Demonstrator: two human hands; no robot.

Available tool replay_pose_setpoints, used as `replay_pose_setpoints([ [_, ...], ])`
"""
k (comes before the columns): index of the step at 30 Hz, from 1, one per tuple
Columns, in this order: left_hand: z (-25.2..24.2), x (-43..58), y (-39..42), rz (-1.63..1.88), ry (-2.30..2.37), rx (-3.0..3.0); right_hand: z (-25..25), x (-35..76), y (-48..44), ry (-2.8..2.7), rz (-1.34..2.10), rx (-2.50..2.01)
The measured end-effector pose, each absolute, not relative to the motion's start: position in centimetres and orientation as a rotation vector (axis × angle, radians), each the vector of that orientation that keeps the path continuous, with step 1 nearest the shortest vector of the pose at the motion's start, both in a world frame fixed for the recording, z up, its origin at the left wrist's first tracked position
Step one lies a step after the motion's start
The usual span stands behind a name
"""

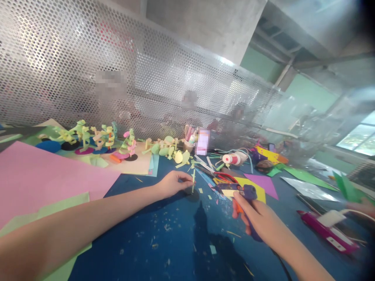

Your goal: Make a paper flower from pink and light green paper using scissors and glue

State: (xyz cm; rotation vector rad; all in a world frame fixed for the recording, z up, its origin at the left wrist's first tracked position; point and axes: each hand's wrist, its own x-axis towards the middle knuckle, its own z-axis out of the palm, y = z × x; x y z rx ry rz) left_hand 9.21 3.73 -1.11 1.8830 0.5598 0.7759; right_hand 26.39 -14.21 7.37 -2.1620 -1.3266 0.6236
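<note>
My left hand (175, 184) pinches a thin pale green strip (193, 179), which stands upright on a small dark disc (193, 194) on the blue table (140, 242). To the right, my right hand (249, 212) is wrapped round the orange handle of a dark blue glue gun (249, 192). The gun's nozzle points left, towards the strip, with a gap between them. Small paper scraps lie around the disc. Red-handled scissors (225, 176) rest just behind the gun.
Small paper figures (84, 136) stand at the back left beside pink sheets (58, 175). Behind them rises a perforated metal screen (175, 66). A white bottle (234, 158) lies at the back. At the right are a magenta power strip (328, 232) and another person's blurred hand (363, 207).
</note>
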Motion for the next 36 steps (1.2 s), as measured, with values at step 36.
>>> replay_pose_setpoints([
  [36, -1.0, 9.2, 3.5, 0.701, 0.581, 2.088, 2.9, 29.0, -15.3, -1.83, -0.503, -2.595],
])
